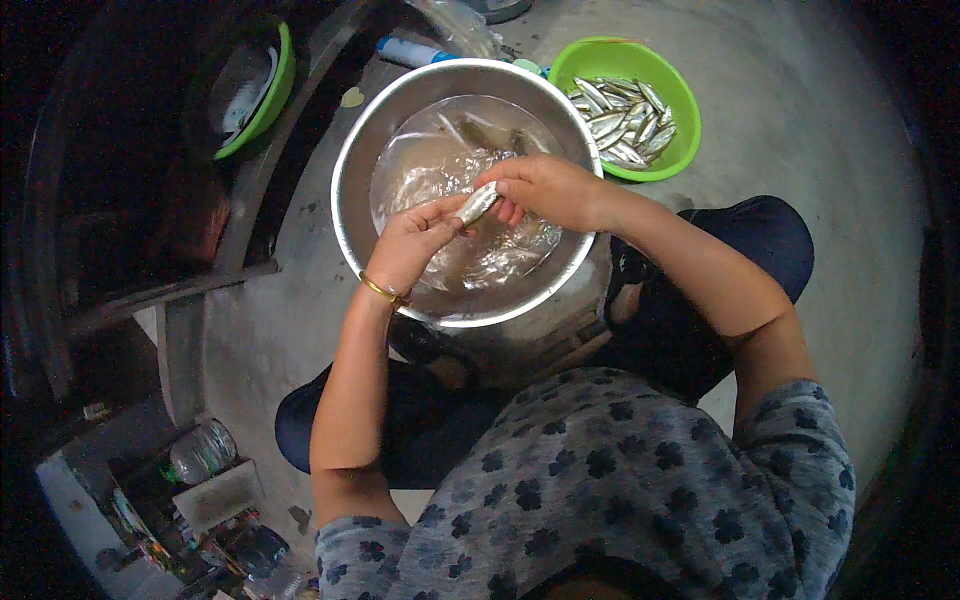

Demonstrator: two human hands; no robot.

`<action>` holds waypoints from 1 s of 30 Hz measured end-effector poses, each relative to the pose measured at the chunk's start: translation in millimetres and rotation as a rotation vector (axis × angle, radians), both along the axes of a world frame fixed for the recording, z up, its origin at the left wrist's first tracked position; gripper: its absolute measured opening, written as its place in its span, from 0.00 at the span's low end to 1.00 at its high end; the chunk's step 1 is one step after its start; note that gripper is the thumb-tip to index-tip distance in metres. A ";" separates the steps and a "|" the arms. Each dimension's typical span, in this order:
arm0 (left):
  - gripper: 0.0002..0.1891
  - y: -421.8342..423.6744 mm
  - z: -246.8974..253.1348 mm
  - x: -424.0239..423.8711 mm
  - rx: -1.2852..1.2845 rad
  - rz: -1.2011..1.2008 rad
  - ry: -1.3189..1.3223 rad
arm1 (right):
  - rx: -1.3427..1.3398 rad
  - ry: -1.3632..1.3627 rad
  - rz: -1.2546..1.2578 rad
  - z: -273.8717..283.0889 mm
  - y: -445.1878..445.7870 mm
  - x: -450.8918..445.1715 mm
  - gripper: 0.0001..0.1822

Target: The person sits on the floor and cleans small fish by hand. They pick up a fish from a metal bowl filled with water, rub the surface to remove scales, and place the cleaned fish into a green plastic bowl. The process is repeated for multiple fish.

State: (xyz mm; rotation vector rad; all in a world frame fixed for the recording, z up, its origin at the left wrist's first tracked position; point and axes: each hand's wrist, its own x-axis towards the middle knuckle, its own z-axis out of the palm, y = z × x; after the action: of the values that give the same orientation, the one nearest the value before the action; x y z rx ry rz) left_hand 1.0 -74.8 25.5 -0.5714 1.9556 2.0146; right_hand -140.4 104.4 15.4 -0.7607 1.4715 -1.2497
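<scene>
Between my two hands is a small silvery fish (478, 204), held over a wide metal basin (466, 319). The thumb and fingers of my left hand (420, 236) pinch its lower end. At its upper end, my right hand (551, 191) grips it with the thumb and fingers. Cloudy, rippling water (442, 176) fills part of the basin, with more fish dimly visible under the surface. Beyond the basin's right side stands a bright green plastic bowl (686, 154) with many small silvery fish (626, 120) piled in it.
A white and blue cylinder (412, 52) and a clear plastic bag (461, 26) lie behind the basin on the concrete floor (840, 247). Another green basin (277, 101) is at the upper left. A clear plastic bottle (202, 450) is among clutter at the lower left.
</scene>
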 end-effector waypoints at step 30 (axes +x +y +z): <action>0.09 -16.1 24.2 10.6 0.336 0.456 -0.037 | -0.160 0.447 -0.076 26.1 -46.1 20.2 0.14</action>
State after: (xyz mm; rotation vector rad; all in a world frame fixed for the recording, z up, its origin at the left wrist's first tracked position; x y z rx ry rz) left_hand 11.6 -90.9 49.7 -1.0283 1.5085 2.5061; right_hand -120.2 58.3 41.6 -1.1563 1.7827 -1.3221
